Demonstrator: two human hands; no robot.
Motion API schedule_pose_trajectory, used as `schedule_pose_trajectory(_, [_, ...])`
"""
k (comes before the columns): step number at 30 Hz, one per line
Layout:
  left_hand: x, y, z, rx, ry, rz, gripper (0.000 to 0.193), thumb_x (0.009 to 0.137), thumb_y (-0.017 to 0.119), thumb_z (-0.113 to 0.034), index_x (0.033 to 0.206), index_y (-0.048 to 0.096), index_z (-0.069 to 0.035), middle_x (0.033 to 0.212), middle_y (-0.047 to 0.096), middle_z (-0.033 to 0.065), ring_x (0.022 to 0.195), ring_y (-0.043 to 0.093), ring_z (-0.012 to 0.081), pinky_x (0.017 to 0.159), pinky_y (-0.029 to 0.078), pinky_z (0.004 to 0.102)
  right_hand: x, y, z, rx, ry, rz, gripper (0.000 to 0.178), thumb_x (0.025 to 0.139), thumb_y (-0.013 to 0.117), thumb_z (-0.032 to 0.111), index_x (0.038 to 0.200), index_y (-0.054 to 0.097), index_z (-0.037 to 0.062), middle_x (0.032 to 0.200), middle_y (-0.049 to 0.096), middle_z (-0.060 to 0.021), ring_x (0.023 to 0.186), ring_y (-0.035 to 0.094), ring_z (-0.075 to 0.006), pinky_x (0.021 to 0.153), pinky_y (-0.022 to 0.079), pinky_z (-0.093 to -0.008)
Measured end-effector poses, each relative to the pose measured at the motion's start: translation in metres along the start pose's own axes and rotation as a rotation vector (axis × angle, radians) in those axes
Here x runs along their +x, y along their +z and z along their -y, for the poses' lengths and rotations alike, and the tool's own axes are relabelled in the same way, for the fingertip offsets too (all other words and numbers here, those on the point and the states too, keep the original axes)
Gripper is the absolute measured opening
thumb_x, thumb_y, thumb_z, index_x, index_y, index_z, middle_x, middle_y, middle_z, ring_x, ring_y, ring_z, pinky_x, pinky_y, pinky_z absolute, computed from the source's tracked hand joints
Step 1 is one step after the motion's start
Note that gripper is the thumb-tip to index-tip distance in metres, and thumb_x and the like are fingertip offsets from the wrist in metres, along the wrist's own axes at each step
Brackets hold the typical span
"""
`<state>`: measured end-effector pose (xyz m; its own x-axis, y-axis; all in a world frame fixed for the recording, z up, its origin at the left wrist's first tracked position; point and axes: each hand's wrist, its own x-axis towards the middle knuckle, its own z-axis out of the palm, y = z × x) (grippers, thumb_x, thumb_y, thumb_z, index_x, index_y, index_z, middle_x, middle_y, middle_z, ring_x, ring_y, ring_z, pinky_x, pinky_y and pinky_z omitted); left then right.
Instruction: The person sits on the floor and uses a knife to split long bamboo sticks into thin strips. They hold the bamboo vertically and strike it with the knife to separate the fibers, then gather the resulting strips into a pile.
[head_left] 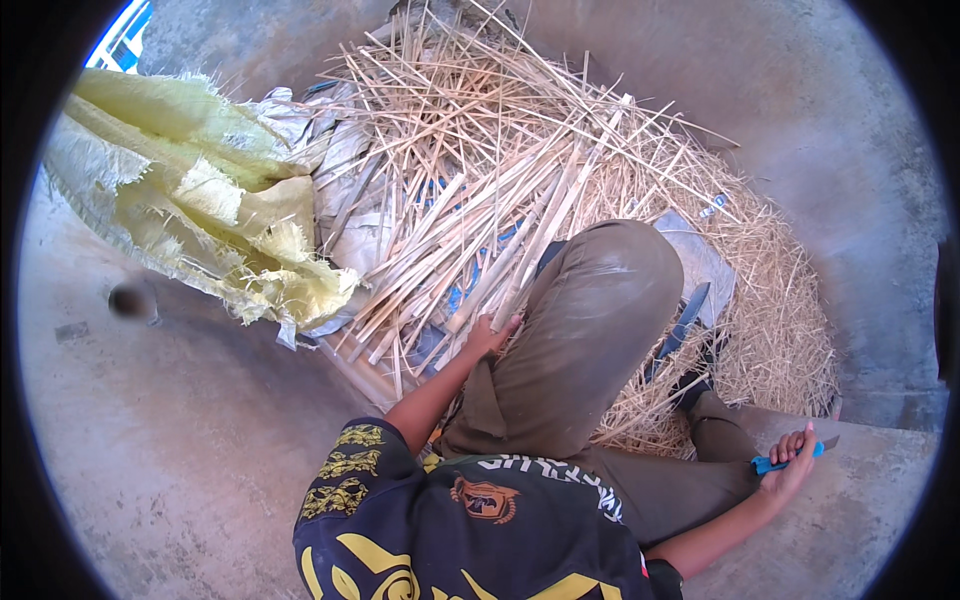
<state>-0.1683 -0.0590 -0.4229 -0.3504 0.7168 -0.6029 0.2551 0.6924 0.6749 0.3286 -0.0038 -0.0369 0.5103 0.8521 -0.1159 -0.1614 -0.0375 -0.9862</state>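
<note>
My left hand (487, 336) is closed round the lower end of a bamboo strip (533, 258), beside my raised knee. The strip slants up and away over a loose heap of pale, split bamboo strips (430, 270). Out to the right, my right hand (790, 468) grips a knife (775, 464) by its blue handle. Its short blade points right, away from the bamboo and above the floor. My bent leg in brown trousers lies between the two hands and hides part of the heap.
Fine bamboo shavings (770, 330) spread over the right side of the heap. A torn yellow woven sack (200, 190) stands at the left. Beside my foot lies a long, narrow dark-blue thing (686, 322), on shavings and a grey sheet (700, 255). The floor (180, 430) is concrete.
</note>
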Motion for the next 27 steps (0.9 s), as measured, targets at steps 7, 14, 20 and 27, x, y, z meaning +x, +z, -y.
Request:
schedule_pose_trajectory(7, [0.026,0.003,0.019,-0.476,-0.140,0.083,0.114,0.086,0.015,-0.089,0.138,0.054,0.005,0.144,0.049,0.0304,0.138,0.043,0.0385,0.115,0.029,0.0400,0.000,0.000,0.002,-0.008,-0.024,0.004,0.037,0.101,0.059,0.026,0.071,0.040,0.0141,0.056,0.033,0.0043,0.044,0.032,-0.0055,0.038,0.027,-0.0232])
schedule_pose_trajectory(14, [-0.020,-0.031,-0.041,-0.679,-0.137,0.213,0.078,0.097,0.036,-0.070,0.105,0.068,0.001,0.081,0.062,0.0090,0.073,0.060,0.0165,0.067,0.050,0.0277,0.000,-0.001,-0.001,-0.008,-0.031,0.000,0.038,0.100,0.060,0.027,0.070,0.039,0.0146,0.056,0.033,0.0046,0.045,0.031,-0.0054,0.038,0.026,-0.0230])
schedule_pose_trajectory(20, [-0.060,-0.116,-0.066,-0.964,-0.008,0.529,0.031,0.101,0.055,-0.017,0.125,0.055,0.002,0.089,0.061,0.0056,0.073,0.060,0.0143,0.064,0.054,0.0280,-0.001,0.001,0.001,-0.006,-0.042,-0.004,0.039,0.098,0.062,0.027,0.070,0.039,0.0148,0.057,0.033,0.0047,0.045,0.031,-0.0054,0.039,0.026,-0.0228])
schedule_pose_trajectory(27, [-0.136,-0.227,-0.174,-1.134,0.726,0.620,0.055,0.095,0.060,-0.040,0.129,0.050,0.002,0.101,0.059,0.0128,0.083,0.061,0.0224,0.078,0.053,0.0375,-0.003,0.005,0.001,0.011,-0.036,-0.010,0.039,0.097,0.064,0.028,0.070,0.040,0.0151,0.057,0.034,0.0052,0.045,0.032,-0.0056,0.039,0.026,-0.0230])
